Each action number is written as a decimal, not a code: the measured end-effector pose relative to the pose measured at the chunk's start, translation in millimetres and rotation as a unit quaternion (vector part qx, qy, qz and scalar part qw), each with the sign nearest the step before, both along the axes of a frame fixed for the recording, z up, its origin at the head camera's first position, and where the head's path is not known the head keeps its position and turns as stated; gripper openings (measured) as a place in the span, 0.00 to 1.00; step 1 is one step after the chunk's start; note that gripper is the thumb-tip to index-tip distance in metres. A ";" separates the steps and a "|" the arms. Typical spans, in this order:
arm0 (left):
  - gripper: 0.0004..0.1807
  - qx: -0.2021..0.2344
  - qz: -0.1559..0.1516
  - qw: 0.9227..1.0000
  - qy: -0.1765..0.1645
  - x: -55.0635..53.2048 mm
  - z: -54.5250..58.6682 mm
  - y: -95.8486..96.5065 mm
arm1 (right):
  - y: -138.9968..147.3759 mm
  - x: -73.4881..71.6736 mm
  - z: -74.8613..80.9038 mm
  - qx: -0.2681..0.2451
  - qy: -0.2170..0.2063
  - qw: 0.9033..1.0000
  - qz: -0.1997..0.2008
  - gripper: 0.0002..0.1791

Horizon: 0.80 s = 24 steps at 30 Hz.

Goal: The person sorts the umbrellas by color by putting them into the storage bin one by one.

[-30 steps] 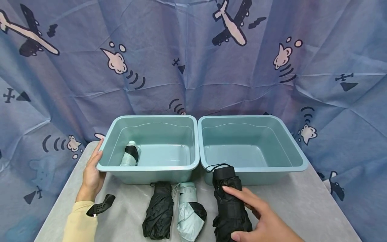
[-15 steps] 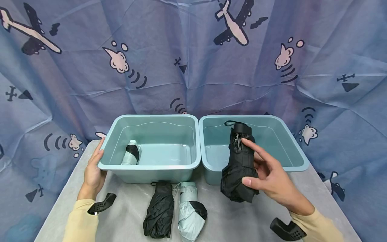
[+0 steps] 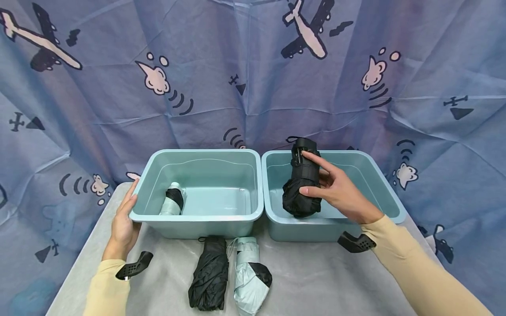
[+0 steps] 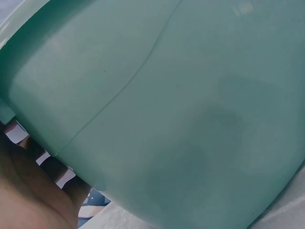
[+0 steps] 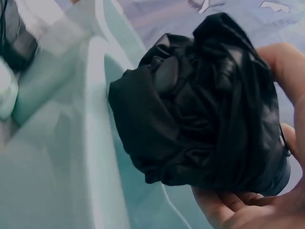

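My right hand (image 3: 341,195) grips a folded black umbrella (image 3: 302,180) from its right side, thumb and fingers around it. The umbrella is held over the near left part of the right bin (image 3: 336,232), handle end with its cord loop pointing up and away. In the right wrist view the bunched black cloth (image 5: 190,124) of its lower end hangs beside the bin's rim. My left hand (image 3: 123,226) lies against the outer left side of the left bin (image 3: 197,226), fingers stretched along the wall just under the rim. A rolled light-blue and black umbrella (image 3: 172,201) leans inside that bin.
On the grey table (image 3: 328,281), before the bins, lie a folded black umbrella (image 3: 209,276) and a light-blue one with a black patch (image 3: 249,281), side by side. The bins stand rim to rim. A blue printed curtain (image 3: 253,70) hangs behind them.
My right hand has lifted the black umbrella from the table's front and carried it forward over the right bin. My left hand has stayed at the left bin's side.
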State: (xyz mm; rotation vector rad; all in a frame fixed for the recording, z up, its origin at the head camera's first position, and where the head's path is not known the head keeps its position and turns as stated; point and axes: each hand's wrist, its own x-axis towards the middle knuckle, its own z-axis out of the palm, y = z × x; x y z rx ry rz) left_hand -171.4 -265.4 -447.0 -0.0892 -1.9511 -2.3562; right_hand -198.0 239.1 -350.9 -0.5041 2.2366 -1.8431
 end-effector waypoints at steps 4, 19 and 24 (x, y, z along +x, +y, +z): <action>0.30 -0.004 0.003 1.000 0.001 -0.1 -0.3 -0.4 | -4.4 -17.8 -6.5 0.045 -0.016 0.999 -0.007 0.48; 0.30 0.008 -0.006 1.000 0.013 -0.7 -1.6 0.0 | -22.2 -39.3 -31.2 0.129 -0.038 0.990 0.030 0.50; 0.29 0.004 -0.003 1.000 0.015 -0.1 -1.6 -0.7 | -24.4 -41.5 -31.2 0.151 -0.042 0.987 0.039 0.51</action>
